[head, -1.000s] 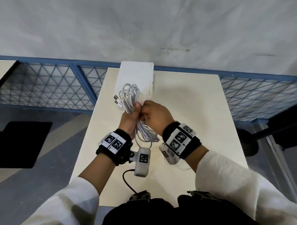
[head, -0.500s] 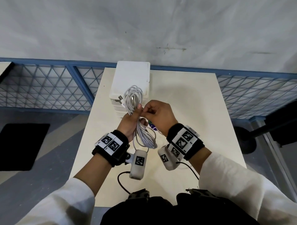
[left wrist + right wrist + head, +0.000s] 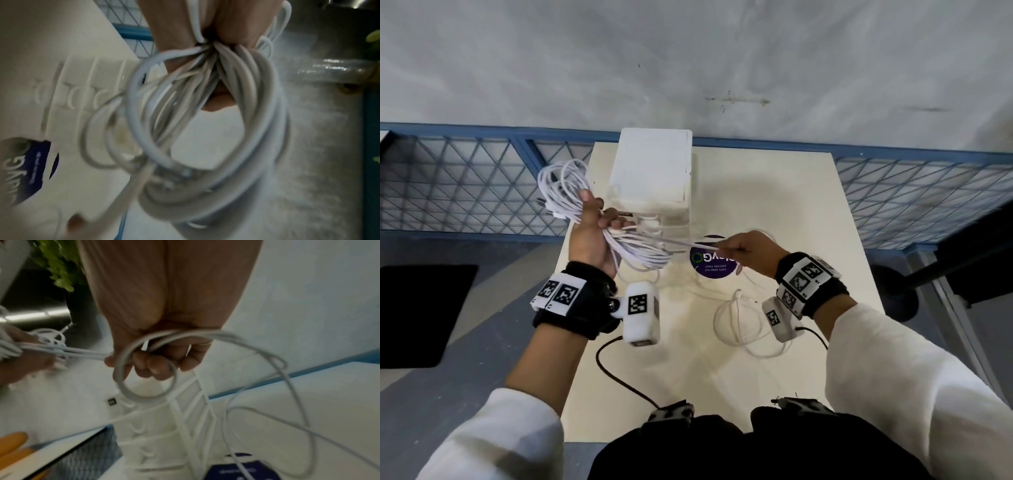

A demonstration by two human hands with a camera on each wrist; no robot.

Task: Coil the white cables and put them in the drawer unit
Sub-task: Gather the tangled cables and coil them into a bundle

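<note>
My left hand (image 3: 594, 236) grips a thick bundle of coiled white cables (image 3: 571, 198) (image 3: 216, 129) at its middle, held above the table's left edge. A taut white strand (image 3: 688, 244) runs from the bundle to my right hand (image 3: 743, 251), which pinches it; in the right wrist view this cable (image 3: 144, 369) loops round the curled fingers (image 3: 156, 366). More loose white cable (image 3: 743, 318) lies on the table under my right wrist. The white drawer unit (image 3: 654, 178) (image 3: 174, 426) stands at the table's far edge, its drawers closed.
A round dark-blue sticker (image 3: 709, 262) sits on the cream table (image 3: 808, 212) between my hands. A blue mesh railing (image 3: 465, 185) runs behind the table. Black cords (image 3: 619, 373) hang from the wrist cameras near the front edge.
My hands have parted: the left carried the coiled bundle to the left and up, the right drew a strand out to the right. The loose cable on the table is now uncovered.
</note>
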